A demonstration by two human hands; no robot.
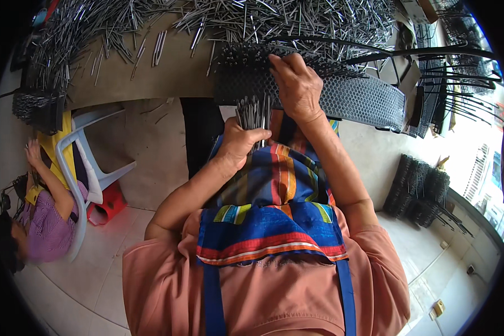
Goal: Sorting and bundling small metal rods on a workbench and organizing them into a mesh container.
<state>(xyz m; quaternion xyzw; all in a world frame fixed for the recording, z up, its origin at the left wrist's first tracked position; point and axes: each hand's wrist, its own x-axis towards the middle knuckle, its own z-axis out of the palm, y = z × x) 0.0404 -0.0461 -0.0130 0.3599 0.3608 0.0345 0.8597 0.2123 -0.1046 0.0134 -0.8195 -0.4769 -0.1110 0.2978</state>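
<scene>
Work in hand: setting thin metal pins (253, 112) into a black perforated strip (341, 95) at the near edge of the desk (151, 73).
Left hand (239, 143): grip closed round an upright bundle of the pins, held just below the strip and over the lap.
Right hand (297, 84): resting on top of the strip, fingers pinched down at its upper edge; whether a single pin sits between the fingertips cannot be told.
Progress: left portion of the strip already bristling with short upright pins; right portion showing bare holes, judged unfilled. Roughly a part-way stage, with much left.
Supply: large loose heap of pins (274, 19) spread across the far side of the desk, far from used up.
Strip material: dark, likely plastic or rubber, long and gently curved, honeycomb pattern of small holes, matt.
Pins: slim, straight, grey metal, slightly shiny.
Desk surface: flat, brown, board-like, dull.
Finished-looking items: dark bristled pieces stacked on the floor (420, 190) at right, and another at the desk's left end (39, 109).
Nearby: second person (45, 213) seated on a white plastic chair (89, 151) at left, hands apart from this work.
</scene>
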